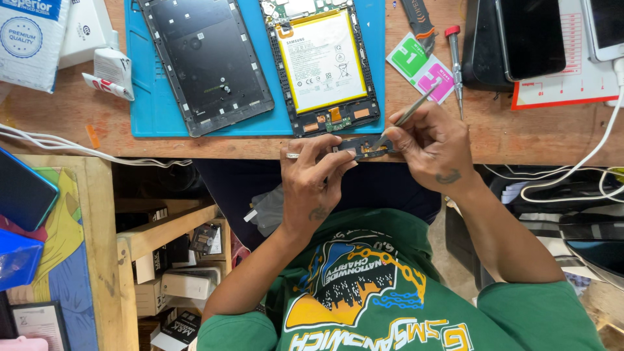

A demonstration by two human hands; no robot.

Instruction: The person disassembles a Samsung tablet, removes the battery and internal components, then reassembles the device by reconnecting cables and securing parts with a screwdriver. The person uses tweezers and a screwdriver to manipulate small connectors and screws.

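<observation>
My left hand (311, 174) grips a small dark circuit board strip (361, 148) at the near edge of the wooden bench. My right hand (430, 144) holds metal tweezers (408, 114), whose tip touches the strip. Just beyond lies an opened tablet (323, 64) with a large yellow-edged battery exposed, on a blue work mat (151, 97). The tablet's dark back cover (203, 60) lies to its left on the same mat.
A red-capped screwdriver (455, 65) and green and pink wipe packets (421, 67) lie right of the mat. Dark phones (524, 38) sit at the far right, with white cables (604, 136). A white tube (108, 86) and boxes are far left; shelves (168, 253) below.
</observation>
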